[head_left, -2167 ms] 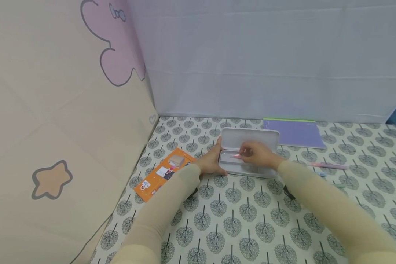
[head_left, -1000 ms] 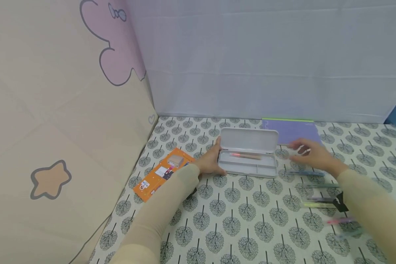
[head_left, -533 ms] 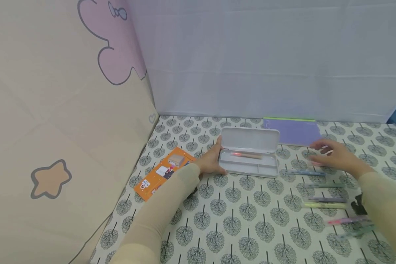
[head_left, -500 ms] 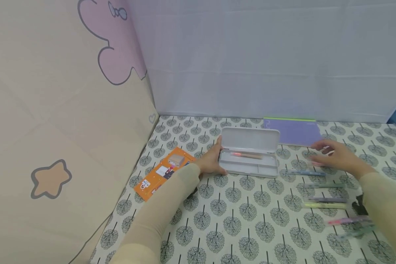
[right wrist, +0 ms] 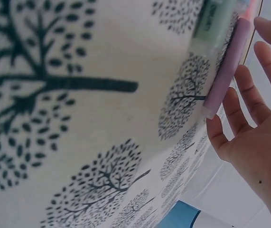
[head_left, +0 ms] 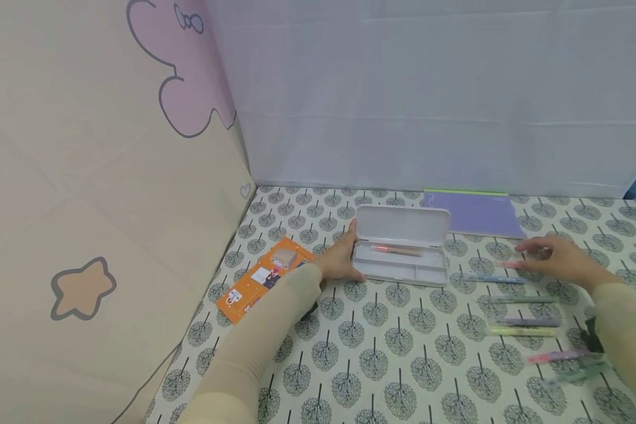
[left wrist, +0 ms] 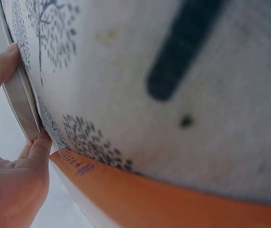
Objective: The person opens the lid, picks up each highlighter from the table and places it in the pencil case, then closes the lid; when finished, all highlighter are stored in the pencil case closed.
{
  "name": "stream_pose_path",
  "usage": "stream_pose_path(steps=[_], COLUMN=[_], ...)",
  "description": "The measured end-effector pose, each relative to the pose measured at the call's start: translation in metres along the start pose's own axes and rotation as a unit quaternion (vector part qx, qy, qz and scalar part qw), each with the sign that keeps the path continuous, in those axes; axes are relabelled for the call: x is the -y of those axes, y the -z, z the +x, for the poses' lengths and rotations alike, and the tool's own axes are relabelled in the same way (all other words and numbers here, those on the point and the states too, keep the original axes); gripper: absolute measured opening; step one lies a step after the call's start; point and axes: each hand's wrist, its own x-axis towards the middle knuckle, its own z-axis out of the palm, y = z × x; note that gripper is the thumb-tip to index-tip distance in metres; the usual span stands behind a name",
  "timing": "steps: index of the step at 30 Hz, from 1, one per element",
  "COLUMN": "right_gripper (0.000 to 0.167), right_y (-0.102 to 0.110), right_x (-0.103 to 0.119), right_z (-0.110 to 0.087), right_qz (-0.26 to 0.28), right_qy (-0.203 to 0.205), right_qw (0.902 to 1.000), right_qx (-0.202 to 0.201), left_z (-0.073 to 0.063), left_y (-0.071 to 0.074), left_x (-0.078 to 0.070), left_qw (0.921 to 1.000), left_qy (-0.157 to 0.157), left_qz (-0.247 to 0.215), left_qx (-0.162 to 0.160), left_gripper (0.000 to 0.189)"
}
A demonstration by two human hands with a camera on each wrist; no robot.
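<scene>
A white pencil case (head_left: 384,270) lies with its lid (head_left: 403,226) up, a brown pen with a reddish end (head_left: 397,250) in its back compartment. My left hand (head_left: 339,258) holds the case's left end, thumb at the front corner and a finger by the lid. In the left wrist view, the fingers (left wrist: 2,71) lie against the case's side (left wrist: 23,102). At the right, my right hand (head_left: 562,259) is at a pink and purple pen (head_left: 509,264), fingers spread. In the right wrist view, the fingertips are right beside the purple barrel (right wrist: 228,69), which lies along the tablecloth.
Several pens lie in a loose column at the right, including a blue one (head_left: 495,279), a green one (head_left: 524,299) and a yellow one (head_left: 523,332). A purple notebook (head_left: 477,213) lies behind the case. An orange printed sheet (head_left: 265,280) lies left.
My right hand has let go of the brown pen in the case's back compartment and moved right to the pink and purple pen. My left hand has stayed on the case.
</scene>
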Motion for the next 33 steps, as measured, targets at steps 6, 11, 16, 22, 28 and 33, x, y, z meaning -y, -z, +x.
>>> stream_pose_path(steps=[6, 11, 16, 22, 28, 33], right_gripper=[0.050, 0.040, 0.031, 0.028, 0.030, 0.029], right_y=[-0.002, -0.005, -0.009, -0.011, -0.009, -0.004], right_x=[-0.007, -0.008, -0.008, -0.007, 0.004, 0.017], right_z=[0.000, 0.000, 0.002, 0.003, 0.004, 0.005], right_qz=[0.000, 0.009, 0.018, 0.010, 0.004, 0.004], right_qy=[0.000, 0.002, 0.004, 0.003, -0.001, 0.012], right_qw=[0.9997, 0.9995, 0.9994, 0.9998, 0.9998, 0.9999], right_qx=[0.026, 0.031, 0.030, 0.019, 0.017, 0.011], left_z=[-0.001, -0.002, -0.003, -0.004, -0.005, -0.005], left_y=[-0.001, -0.001, 0.000, 0.000, 0.001, 0.001], left_x=[0.000, -0.001, -0.003, -0.004, -0.005, -0.004], left_qw=[1.0000, 1.0000, 1.0000, 1.0000, 1.0000, 1.0000], left_qy=[0.001, 0.001, -0.002, -0.003, -0.005, -0.006], left_qz=[0.005, 0.000, 0.001, 0.004, 0.005, -0.004], left_qx=[-0.004, -0.003, -0.003, -0.006, -0.005, -0.004], left_gripper=[0.147, 0.147, 0.147, 0.147, 0.146, 0.145])
